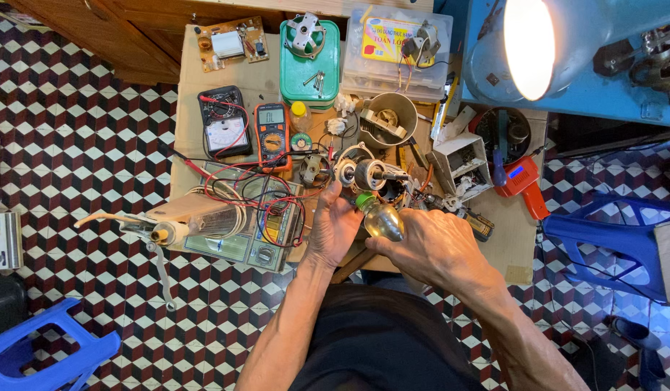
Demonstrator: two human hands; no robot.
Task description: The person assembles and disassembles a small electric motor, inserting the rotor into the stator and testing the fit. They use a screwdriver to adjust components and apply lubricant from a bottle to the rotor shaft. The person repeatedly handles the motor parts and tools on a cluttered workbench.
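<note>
Right hand (429,246) fingers wrap the small bottle (380,219), green cap pointing far-left toward the motor rotor (369,174) pinched by left hand (333,228); grey tub (388,118) holds parts.

Floor (96,130) tiled in a repeating cube pattern of dark red, black and white; stools (38,355) bright blue, as is the bench (603,94) behind a white-glowing lamp (527,43). On the brown cardboard (197,137): a black meter (224,122) with a white dial, an orange meter (272,134), a green box (309,65), red and black leads (241,188), a red-orange tool (523,181), a clear case (396,51) with a yellow label. Clear bottle (378,217) with a green cap, silver-grey motor (367,174), black shirt (385,340).
</note>
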